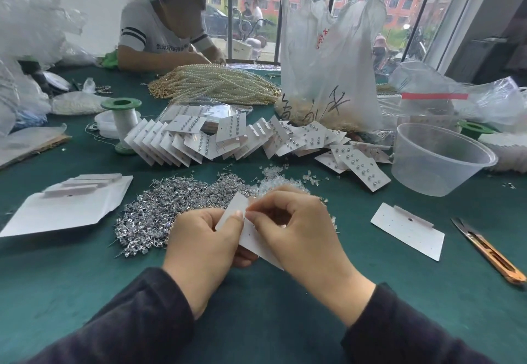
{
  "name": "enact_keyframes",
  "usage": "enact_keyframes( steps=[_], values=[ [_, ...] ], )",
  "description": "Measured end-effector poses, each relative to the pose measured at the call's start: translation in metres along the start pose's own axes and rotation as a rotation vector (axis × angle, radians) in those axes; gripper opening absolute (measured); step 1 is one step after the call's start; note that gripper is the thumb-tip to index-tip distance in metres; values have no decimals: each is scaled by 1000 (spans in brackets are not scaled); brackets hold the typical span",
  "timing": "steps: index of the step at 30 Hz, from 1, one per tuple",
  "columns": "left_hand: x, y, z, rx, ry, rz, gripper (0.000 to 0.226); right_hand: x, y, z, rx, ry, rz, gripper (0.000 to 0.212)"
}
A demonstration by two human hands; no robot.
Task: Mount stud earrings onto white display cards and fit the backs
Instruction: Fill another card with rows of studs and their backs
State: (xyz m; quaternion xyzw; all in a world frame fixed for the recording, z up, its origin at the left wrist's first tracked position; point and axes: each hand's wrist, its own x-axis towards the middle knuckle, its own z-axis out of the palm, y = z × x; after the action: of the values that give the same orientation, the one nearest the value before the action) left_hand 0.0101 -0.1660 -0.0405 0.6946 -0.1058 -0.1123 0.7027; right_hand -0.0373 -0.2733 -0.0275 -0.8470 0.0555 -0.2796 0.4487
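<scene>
Holding a card (236, 207) over the table (256, 312), both hands meet at its top edge.
From the left: blank cards (85, 184) lie stacked, then the stud pile (154, 212), its near side hidden behind the left hand (205, 239), whose thumb and fingers pinch the card. The right hand (298, 231) covers the card's lower half and pinches its edge; whether a stud or back sits between the fingertips is too small to tell. Clear backs (273, 181) lie just behind the hands, with a spare card (407, 231) and snips (488, 250) further right.

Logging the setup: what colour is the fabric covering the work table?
The fabric table cover is plain dark teal-green, clearest in the head view.
</scene>
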Motion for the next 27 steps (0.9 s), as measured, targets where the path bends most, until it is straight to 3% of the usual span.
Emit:
enact_keyframes(
  steps=[27],
  values=[
    [2,-5,-1,22,-1,61,32,-5,3,8,40,-6,-14,10]
  ],
)
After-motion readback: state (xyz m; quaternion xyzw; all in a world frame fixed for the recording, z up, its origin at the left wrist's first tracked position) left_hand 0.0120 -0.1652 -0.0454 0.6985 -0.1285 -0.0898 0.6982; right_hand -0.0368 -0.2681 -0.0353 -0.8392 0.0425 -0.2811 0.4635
